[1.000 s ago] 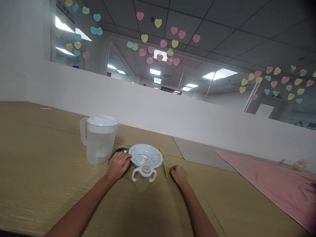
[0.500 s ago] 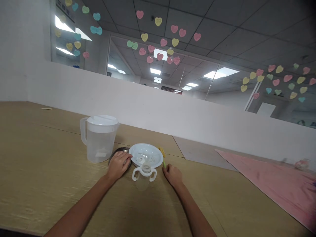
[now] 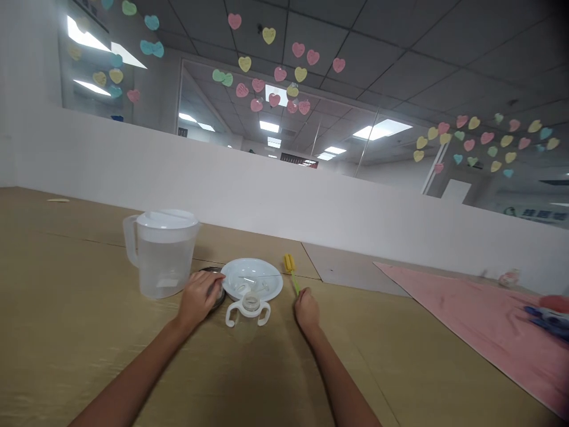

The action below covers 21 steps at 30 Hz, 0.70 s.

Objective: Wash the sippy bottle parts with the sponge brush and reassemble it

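Observation:
My right hand is closed around the green handle of a bottle brush, its yellow sponge head pointing away from me. My left hand grips the left rim of a pale basin, fingers bent over its edge. Inside the basin lie small clear and white parts and a thin straight stick; their exact kinds are hard to make out. In front of it stands a clear baby bottle without a cap, wearing a white two-handled holder. Partly under my left hand is a round metal dish.
A lidded translucent pitcher of clear liquid stands left of the basin. To the right, a pink cloth covers part of the table, with a blue and red item on it. A white low wall runs behind.
My right hand has picked up the bottle brush and drawn it away from the basin's right side. The left hand stays at the basin's rim. The view has turned slightly right.

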Tool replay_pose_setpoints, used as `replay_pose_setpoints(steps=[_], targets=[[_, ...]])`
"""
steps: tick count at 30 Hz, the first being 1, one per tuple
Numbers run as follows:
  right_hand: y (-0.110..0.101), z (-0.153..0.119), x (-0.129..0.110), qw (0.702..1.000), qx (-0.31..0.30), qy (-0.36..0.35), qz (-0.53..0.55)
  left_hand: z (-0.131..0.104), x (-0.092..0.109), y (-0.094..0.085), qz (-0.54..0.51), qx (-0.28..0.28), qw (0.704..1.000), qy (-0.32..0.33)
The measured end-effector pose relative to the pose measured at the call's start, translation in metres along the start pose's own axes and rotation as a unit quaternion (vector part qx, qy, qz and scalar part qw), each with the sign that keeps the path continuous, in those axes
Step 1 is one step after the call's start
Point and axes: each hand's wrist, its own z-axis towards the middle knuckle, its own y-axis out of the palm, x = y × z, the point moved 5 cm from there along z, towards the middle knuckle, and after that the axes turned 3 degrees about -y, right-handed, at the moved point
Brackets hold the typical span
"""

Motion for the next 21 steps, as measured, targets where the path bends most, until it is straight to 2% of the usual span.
replay_pose_setpoints(steps=[4, 9, 11, 14, 15, 17, 21], targets=[[-0.001, -0.001, 0.003, 0.998, 0.038, 0.031, 0.042, 0.014, 0.001, -0.002, -0.024, 0.032, 0.998, -0.042], [-0.001, 0.000, 0.004, 0.991, 0.072, 0.054, 0.104, 0.058, -0.002, 0.022, -0.061, -0.004, 0.995, -0.073], [-0.002, 0.000, 0.006, 0.985, 0.082, 0.066, 0.136, 0.073, -0.002, 0.042, -0.082, -0.080, 0.987, -0.110], [-0.004, 0.000, 0.008, 0.981, 0.087, 0.071, 0.156, 0.074, 0.008, 0.080, -0.044, -0.307, 0.944, -0.113], [-0.004, 0.000, 0.009, 0.980, 0.088, 0.070, 0.162, 0.071, 0.012, 0.087, -0.034, -0.350, 0.929, -0.111], [-0.005, 0.001, 0.008, 0.979, 0.090, 0.065, 0.173, 0.064, 0.019, 0.096, -0.020, -0.396, 0.911, -0.111], [-0.005, 0.001, 0.005, 0.973, 0.107, 0.044, 0.202, 0.055, 0.023, 0.098, -0.011, -0.419, 0.900, -0.121]])
